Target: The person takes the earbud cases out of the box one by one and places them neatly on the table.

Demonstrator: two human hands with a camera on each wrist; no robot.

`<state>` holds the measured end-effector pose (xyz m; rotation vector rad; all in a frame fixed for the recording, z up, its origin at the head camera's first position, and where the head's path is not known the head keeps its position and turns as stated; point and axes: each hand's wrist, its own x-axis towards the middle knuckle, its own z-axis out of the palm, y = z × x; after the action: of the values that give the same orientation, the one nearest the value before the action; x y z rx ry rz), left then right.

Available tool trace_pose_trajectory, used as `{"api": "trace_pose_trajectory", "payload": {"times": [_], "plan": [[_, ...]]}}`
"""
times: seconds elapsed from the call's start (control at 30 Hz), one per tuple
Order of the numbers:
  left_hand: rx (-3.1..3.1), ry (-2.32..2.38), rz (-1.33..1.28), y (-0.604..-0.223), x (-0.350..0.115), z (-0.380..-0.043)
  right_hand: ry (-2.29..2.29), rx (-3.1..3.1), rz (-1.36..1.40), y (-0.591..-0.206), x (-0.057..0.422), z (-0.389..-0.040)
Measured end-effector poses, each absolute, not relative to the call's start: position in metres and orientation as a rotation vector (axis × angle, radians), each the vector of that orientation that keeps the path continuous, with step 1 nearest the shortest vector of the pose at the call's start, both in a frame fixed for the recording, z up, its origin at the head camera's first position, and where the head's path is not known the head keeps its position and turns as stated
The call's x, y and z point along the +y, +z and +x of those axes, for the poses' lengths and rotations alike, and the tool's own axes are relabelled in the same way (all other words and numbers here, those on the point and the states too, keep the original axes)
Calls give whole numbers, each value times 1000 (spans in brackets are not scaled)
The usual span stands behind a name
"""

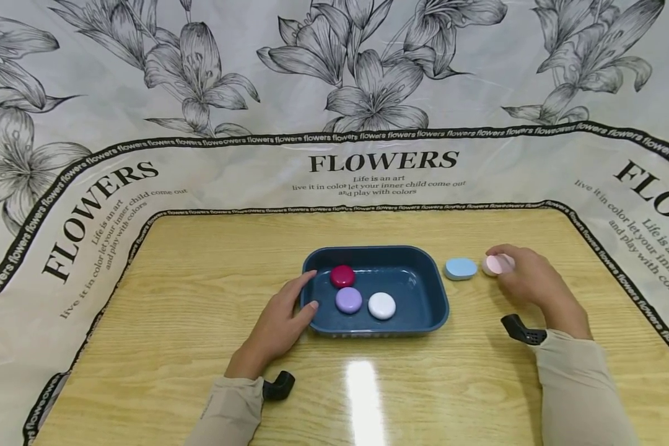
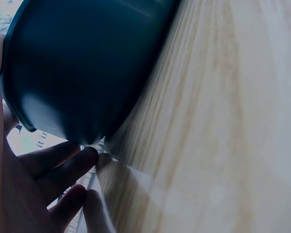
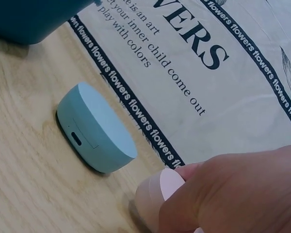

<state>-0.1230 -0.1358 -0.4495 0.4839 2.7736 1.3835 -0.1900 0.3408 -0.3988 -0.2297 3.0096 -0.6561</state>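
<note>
A dark blue rectangular tray [image 1: 418, 291] with rounded corners stands on the table. Inside it lie a crimson rounded case [image 1: 342, 276], a lilac one [image 1: 348, 300] and a white one [image 1: 381, 306]. My left hand [image 1: 281, 319] grips the tray's left end, thumb at the rim and other fingers against the outer wall. To the right of the tray, my right hand [image 1: 535, 282] pinches a light pink rounded case [image 1: 495, 265], partly hidden by the fingers. Beside it sits a light blue earbud case [image 3: 97, 128], with a small port slot and seam facing the right wrist camera.
Yellow wood-grain table [image 1: 201, 272] extends around the tray, with a glare patch in front. A white sheet [image 1: 245, 176] printed with flowers and lettering hangs behind and along both sides. Each wrist carries a black mount.
</note>
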Motion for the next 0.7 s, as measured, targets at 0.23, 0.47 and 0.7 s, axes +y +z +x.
{"api": "trace_pose_trajectory", "payload": {"times": [0.23,0.47,0.7], "plan": [[2769,1386,482,-450,-136,-122,-627,2987,-217,-401,339,-190],[2776,1382,474,-449,-136,-122,-600,3002,-245,-402,339,-190],[2778,1384,483,-449,-137,-122,-606,3014,-245,-402,340,-189]]}}
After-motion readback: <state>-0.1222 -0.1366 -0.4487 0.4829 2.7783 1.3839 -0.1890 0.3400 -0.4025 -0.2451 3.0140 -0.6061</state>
